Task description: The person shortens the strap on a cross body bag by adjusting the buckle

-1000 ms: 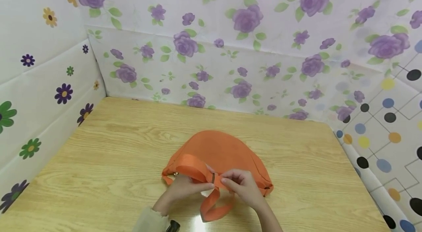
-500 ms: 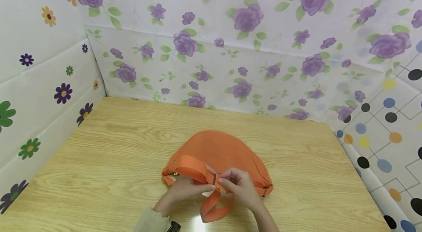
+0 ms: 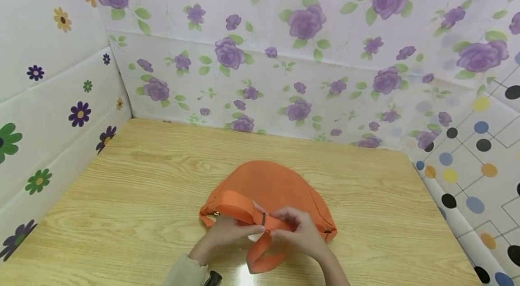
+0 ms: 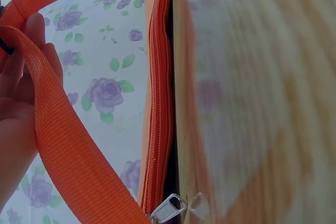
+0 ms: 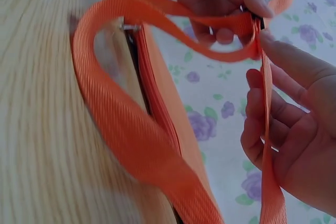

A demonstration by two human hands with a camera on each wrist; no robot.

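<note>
An orange bag point(image 3: 268, 182) with a curved back edge lies on the table. Its orange webbing strap point(image 3: 235, 202) is raised in loops in front of it. My left hand point(image 3: 229, 232) pinches the strap beside a dark slide buckle point(image 3: 263, 219). Just right of that buckle, my right hand point(image 3: 302, 234) pinches the webbing between thumb and fingers. In the right wrist view both hands meet at the slide buckle point(image 5: 254, 20), and a wide strap loop point(image 5: 113, 119) hangs down. The left wrist view shows the bag's zipper point(image 4: 157, 98) with a metal zipper pull point(image 4: 169, 208).
The wood-grain table point(image 3: 162, 177) stretches around the bag. A flower-printed sheet point(image 3: 300, 65) covers the back; patterned sheets also stand at the left and right sides. Something black point(image 3: 213, 278) is at the left wrist.
My right hand has shifted its pinch slightly rightward along the strap, and more webbing shows right of the buckle. The left hand and the bag stay in place.
</note>
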